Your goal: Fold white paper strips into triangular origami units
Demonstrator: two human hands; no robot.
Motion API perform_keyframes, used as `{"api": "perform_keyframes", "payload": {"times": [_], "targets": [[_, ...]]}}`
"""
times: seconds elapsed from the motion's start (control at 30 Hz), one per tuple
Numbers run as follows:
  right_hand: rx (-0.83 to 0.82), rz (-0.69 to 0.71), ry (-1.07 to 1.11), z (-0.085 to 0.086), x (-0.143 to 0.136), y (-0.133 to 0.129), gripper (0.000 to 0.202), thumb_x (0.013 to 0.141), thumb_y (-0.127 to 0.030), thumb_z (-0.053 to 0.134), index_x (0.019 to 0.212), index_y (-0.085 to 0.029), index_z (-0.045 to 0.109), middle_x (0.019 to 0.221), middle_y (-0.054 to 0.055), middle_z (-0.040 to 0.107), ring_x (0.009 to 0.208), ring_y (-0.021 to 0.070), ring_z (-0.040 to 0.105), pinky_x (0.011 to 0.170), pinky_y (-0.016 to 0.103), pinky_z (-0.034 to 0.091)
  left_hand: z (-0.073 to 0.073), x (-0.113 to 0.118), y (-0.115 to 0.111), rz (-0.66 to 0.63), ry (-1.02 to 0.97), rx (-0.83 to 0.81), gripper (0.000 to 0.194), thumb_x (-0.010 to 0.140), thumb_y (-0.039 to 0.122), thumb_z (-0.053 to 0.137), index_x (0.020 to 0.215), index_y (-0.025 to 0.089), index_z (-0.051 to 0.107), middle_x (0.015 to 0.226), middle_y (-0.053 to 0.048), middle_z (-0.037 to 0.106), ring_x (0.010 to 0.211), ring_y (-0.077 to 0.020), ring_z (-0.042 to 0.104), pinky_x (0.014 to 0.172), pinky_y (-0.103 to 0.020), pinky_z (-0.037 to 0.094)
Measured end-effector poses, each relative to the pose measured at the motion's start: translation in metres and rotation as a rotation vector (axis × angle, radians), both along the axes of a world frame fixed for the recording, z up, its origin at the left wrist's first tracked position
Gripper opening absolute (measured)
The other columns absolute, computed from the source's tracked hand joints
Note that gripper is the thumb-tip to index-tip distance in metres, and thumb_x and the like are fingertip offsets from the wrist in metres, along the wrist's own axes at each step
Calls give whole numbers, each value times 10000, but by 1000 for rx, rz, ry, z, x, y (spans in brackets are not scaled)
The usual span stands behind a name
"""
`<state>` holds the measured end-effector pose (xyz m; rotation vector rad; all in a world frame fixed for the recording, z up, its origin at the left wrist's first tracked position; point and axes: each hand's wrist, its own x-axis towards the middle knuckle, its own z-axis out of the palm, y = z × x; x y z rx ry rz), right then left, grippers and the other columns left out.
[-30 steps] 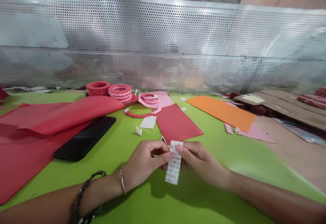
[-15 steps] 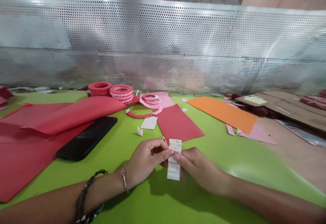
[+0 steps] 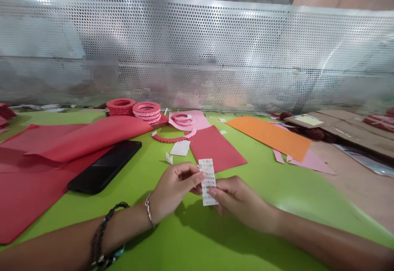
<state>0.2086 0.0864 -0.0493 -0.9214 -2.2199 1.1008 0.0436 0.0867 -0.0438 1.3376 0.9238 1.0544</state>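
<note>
A narrow strip of white paper (image 3: 208,180) with rows of small printed characters stands upright between my hands, over the green tabletop (image 3: 172,242). My left hand (image 3: 181,180) pinches its left edge with thumb and forefinger. Lower on the right edge, the thumb of my right hand (image 3: 237,199) presses on the printed face, its fingers behind the strip. Just beyond lies a sheet of red paper (image 3: 218,150). Left of it are a white paper scrap (image 3: 180,148), a small folded scrap (image 3: 169,158) and a scalloped red and pink paper arc (image 3: 172,138).
At the left, a black phone (image 3: 106,168) rests on large red sheets (image 3: 61,143). Behind stand stacks of scalloped paper rings (image 3: 120,106). Orange paper (image 3: 271,137) lies over pink paper at the right, near cardboard (image 3: 353,129). A perforated metal panel (image 3: 197,37) rises along the back.
The strip has moved up and slightly left. My right hand now grips it lower at the right edge, and the hands are a little farther apart.
</note>
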Motion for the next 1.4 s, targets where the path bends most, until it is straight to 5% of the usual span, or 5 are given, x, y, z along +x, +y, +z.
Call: {"api": "perform_keyframes", "payload": {"times": [0.23,0.53,0.73,1.1,1.4], "targets": [[45,-5,25,0,3,-1,337,879,-275,323,578,-159,417,481,-35,458,392,46,386,381,145,310,1,1,2,0,-38,-64,181,623,261,648,562,117,558,480,50,536,463,-54,506,490,-160,445],[669,17,69,6,12,9,234,808,-65,450,991,-186,530,877,40,597,817,102,549,709,189,442,-4,-1,4,-38,-133,-185,255,567,338,697,571,120,565,518,41,566,473,-59,517,494,-175,454],[549,57,209,13,12,6,143,769,-75,535,871,-143,608,784,50,638,722,92,582,652,168,459,-6,1,2,-183,-100,-155,257,599,337,682,661,123,553,522,56,527,431,-45,466,439,-161,389],[50,-74,287,7,5,1,186,810,-270,471,664,-155,460,597,-15,482,520,74,435,469,188,350,1,1,-5,-88,78,125,126,721,221,538,631,132,538,526,45,487,497,-62,461,490,-163,375],[55,-101,208,3,6,1,167,780,-218,467,626,-164,433,577,-23,468,520,79,420,477,193,331,0,6,-7,-117,132,85,125,720,196,513,635,128,575,574,21,546,511,-77,523,519,-173,421]]}}
